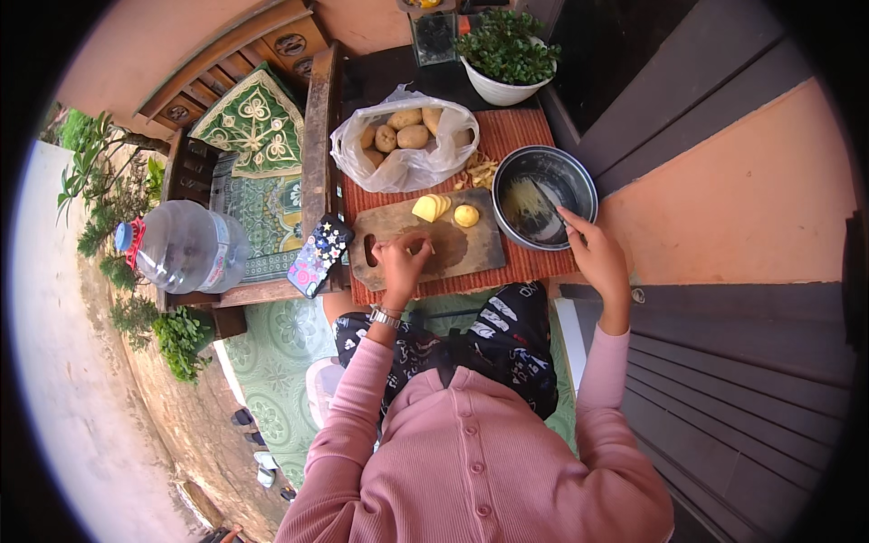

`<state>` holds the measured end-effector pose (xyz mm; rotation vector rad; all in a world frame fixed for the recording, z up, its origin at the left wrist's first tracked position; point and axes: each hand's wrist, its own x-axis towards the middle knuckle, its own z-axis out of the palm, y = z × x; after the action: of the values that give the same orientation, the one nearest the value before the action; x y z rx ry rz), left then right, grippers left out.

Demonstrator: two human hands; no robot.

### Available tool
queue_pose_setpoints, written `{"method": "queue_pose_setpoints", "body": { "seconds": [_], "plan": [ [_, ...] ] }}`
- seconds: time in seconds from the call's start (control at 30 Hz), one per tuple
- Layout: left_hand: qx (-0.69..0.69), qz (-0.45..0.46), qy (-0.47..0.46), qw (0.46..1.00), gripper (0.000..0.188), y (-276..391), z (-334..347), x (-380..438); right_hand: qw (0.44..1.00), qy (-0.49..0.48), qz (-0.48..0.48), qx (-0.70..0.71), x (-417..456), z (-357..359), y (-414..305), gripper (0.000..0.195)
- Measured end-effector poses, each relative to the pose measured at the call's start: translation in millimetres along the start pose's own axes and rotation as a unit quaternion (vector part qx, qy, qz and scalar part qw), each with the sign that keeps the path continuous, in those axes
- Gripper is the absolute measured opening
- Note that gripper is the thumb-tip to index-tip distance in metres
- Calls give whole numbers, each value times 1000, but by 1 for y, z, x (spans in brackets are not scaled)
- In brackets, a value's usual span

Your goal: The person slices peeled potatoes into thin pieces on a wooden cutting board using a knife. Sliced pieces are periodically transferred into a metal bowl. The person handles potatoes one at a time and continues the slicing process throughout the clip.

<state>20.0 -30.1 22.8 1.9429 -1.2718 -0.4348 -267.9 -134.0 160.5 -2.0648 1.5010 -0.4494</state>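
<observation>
My right hand (pixel 589 248) grips a knife (pixel 543 198) whose dark blade points down into a dark metal pot (pixel 508 229). Pale yellow potato shreds or slivers (pixel 523 197) lie in the pot. Over the near left part of a wooden cutting board (pixel 468 254) is my left hand (pixel 405 256), its fingertips close together; whether a small piece is between them I cannot tell. On the board's far side rest several potato slices (pixel 428 207) and a peeled potato piece (pixel 466 216). A wet patch darkens the board.
Behind the board stand a plastic bag (pixel 407 173) of unpeeled potatoes (pixel 413 137) and a heap of peelings (pixel 481 171). A phone in a star-patterned case (pixel 319 256) lies left of the board. Further off are a large water bottle (pixel 187 246) and a potted plant (pixel 506 88).
</observation>
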Motion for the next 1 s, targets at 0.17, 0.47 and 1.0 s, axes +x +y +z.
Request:
{"method": "queue_pose_setpoints", "body": {
  "seconds": [0.17,0.47,1.0],
  "plan": [
    [3,23,18,1000,10,-3,7,-1,996,18,-41,72,-9,1,2,33],
    [93,65,66,991,13,-11,10,-2,980,-66,-86,169,-31,7,-25,35],
    [156,171,19,973,33,-3,0,-46,983,-87,-106,120,-50,149,-30,44]
  ]
}}
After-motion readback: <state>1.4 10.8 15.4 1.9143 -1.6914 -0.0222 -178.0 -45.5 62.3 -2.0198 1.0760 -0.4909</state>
